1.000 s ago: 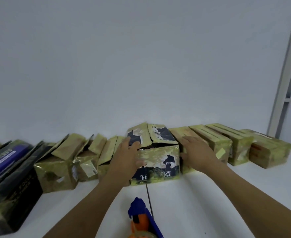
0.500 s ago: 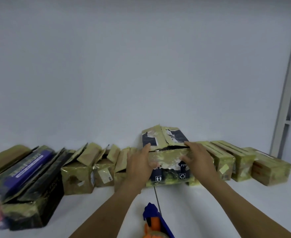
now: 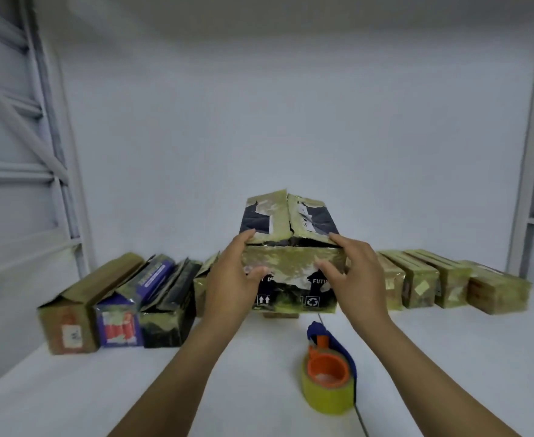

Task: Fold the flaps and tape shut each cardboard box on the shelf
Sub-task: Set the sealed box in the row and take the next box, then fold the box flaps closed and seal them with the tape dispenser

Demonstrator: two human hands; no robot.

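Gripping the cardboard box [image 3: 291, 263] at the centre of the frame, both hands were on it. The left hand [image 3: 231, 280] clasped the left front corner, fingers [image 3: 246, 236] curled over the top edge and thumb on the front face. The right hand [image 3: 355, 275] mirrored that on the right corner. The box was out in front of the row on the white shelf [image 3: 133, 389]; whether it rested there or was just lifted, I could not tell.

Its two top flaps [image 3: 275, 212] met along a middle seam but peaked like a small roof, with a dark gap under their front edge. So the folding step looked to be in hand, with taping not yet begun. The tape dispenser [image 3: 328, 376] lay at lower centre, below the right wrist, with no hand on it.

The next move, I'd say, called for pressing the flaps flat, one hand pinning the seam and the other freed for the dispenser. The boxes at right [image 3: 448, 282] looked closed, while the boxes at left [image 3: 117, 310] had flaps up.
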